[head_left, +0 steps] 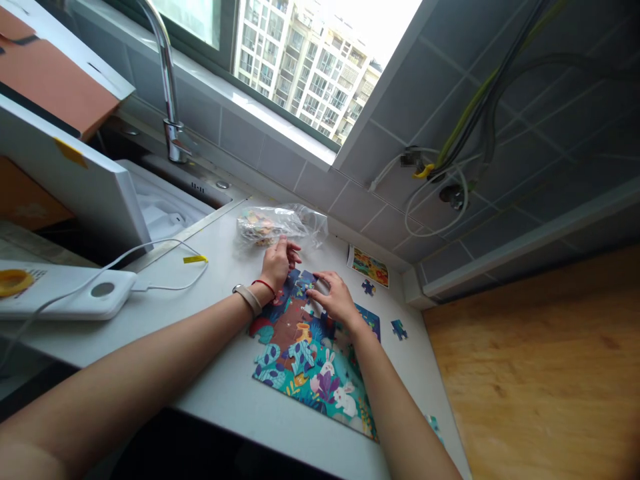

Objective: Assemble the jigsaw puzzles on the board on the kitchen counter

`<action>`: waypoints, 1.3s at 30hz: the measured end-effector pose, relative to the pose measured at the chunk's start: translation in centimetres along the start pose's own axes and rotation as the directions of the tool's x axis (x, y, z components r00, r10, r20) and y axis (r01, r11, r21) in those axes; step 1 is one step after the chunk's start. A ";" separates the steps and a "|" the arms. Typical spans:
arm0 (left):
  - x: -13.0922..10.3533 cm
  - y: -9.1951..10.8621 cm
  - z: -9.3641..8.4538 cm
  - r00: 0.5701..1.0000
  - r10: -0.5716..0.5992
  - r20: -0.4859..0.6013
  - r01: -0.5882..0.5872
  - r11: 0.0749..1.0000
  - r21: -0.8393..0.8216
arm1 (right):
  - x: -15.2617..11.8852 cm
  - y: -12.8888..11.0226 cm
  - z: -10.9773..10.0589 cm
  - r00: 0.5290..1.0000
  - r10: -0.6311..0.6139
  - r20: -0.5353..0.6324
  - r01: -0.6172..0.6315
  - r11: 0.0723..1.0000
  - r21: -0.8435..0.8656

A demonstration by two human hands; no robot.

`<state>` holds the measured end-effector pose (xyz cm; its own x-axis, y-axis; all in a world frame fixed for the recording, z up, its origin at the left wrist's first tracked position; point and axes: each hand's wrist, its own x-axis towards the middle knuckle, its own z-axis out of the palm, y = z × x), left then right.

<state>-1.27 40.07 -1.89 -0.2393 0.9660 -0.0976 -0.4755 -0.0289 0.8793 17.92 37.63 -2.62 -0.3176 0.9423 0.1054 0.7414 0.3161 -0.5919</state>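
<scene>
A partly assembled jigsaw puzzle (327, 390) lies on the white counter, with rabbits and plants on teal and dark blue. My right hand (335, 299) is over its upper part, thumb and forefinger at the edges of a blue puzzle piece (304, 283). Beside it, my left hand (278, 268) rests at the puzzle's upper left edge, fingers loosely bent and apart, nothing visible in them. Just beyond its fingertips is a clear plastic bag (280, 225) with loose pieces inside. My right hand and forearm hide part of the puzzle.
Two loose pieces, one near (369, 287) and one farther right (399, 329), lie beside a small picture card (369, 265). A white power strip (65, 291) with a cable is at left. Behind stand a sink faucet (167, 87) and boxes (60, 80). Wires (480, 107) hang from the wall.
</scene>
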 end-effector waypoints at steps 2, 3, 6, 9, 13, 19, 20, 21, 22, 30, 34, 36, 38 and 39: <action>0.1 0.0 -0.1 1.000 0.008 0.003 -0.008 1.000 -0.004 | 0.5 0.4 0.3 1.000 0.012 0.005 -0.012 1.000 -0.018; 0.1 -0.1 -0.1 1.000 0.012 0.004 -0.011 1.000 -0.006 | 0.7 0.6 0.3 1.000 0.014 0.011 -0.014 1.000 -0.021; 0.1 -0.3 -0.1 1.000 0.020 0.009 -0.020 1.000 -0.009 | 0.9 1.0 0.2 0.999 0.020 0.027 -0.019 0.999 -0.025; 0.1 -0.4 -0.1 1.000 0.023 0.012 -0.022 1.000 -0.012 | 1.1 1.2 0.2 0.998 0.043 0.034 -0.042 0.999 -0.024; 0.0 -0.3 0.0 1.000 0.020 0.015 -0.019 1.000 -0.014 | 1.4 1.2 0.4 0.997 0.080 0.020 -0.080 0.997 -0.005; -0.1 -0.2 0.1 1.000 0.007 0.006 -0.007 1.000 -0.015 | 1.7 0.9 1.2 0.991 0.135 0.002 -0.135 0.991 -0.022; -0.1 -0.2 0.1 1.000 0.007 0.005 -0.007 1.000 -0.014 | 1.7 0.8 1.2 0.990 0.143 0.000 -0.143 0.989 -0.025; -0.1 -0.2 0.1 1.000 0.008 0.005 -0.008 1.000 -0.013 | 1.7 0.7 1.3 0.989 0.149 0.000 -0.149 0.988 -0.027; -0.2 -0.2 0.1 1.000 0.010 0.006 -0.010 1.000 -0.012 | 1.7 0.6 1.3 0.988 0.154 0.001 -0.154 0.988 -0.029; -0.1 -0.3 0.0 1.000 0.023 0.020 -0.023 1.000 -0.002 | 1.6 -0.6 0.9 0.982 0.189 0.029 -0.188 0.981 -0.045; -0.1 -0.4 0.0 1.000 0.022 0.022 -0.022 1.000 0.007 | 1.7 -1.1 1.1 0.977 0.213 0.022 -0.212 0.976 -0.056; -0.1 -0.4 0.0 0.999 0.025 0.026 -0.025 1.000 0.012 | 1.7 -1.5 1.2 0.975 0.220 0.010 -0.219 0.974 -0.056; -0.2 -0.3 -0.1 0.999 0.028 0.030 -0.029 0.999 0.015 | 1.5 -1.7 1.2 0.976 0.216 -0.011 -0.216 0.975 -0.048; -0.2 -0.3 -0.1 0.999 0.029 0.032 -0.030 0.999 0.016 | 1.2 -1.8 1.0 0.977 0.211 -0.027 -0.212 0.976 -0.042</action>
<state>-1.16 39.90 -2.15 -0.2262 0.9724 -0.0569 -0.4541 -0.0536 0.8894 15.58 38.11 -2.24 -0.1376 0.9905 -0.0001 0.8160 0.1133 -0.5668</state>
